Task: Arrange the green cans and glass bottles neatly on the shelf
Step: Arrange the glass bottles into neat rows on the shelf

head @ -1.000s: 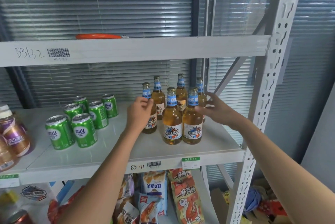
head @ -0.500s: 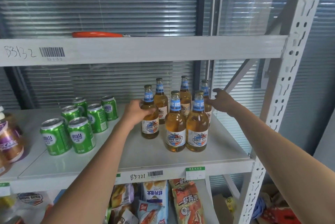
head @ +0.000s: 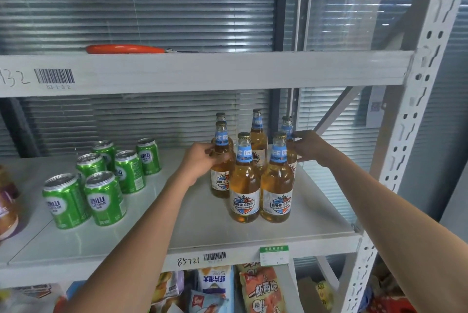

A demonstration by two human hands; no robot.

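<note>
Several amber glass bottles with blue neck labels stand in two rows on the white middle shelf (head: 202,226). My left hand (head: 202,160) is wrapped around the left bottle (head: 220,181) in the second row. My right hand (head: 307,146) holds the rear right bottle (head: 287,127) at its neck and shoulder. Two front bottles (head: 245,186) (head: 277,186) stand side by side nearest me. Several green cans (head: 105,197) stand in two rows on the left half of the shelf, untouched.
A purple-labelled bottle (head: 6,209) stands at the far left edge. An orange-handled tool (head: 124,48) lies on the upper shelf. Snack bags (head: 260,290) fill the shelf below. The perforated grey upright (head: 405,150) bounds the shelf on the right.
My left hand closed around the left bottle and slid it back toward the rear bottle. My right hand moved from the front bottle to the rear right one. The camera came closer.
</note>
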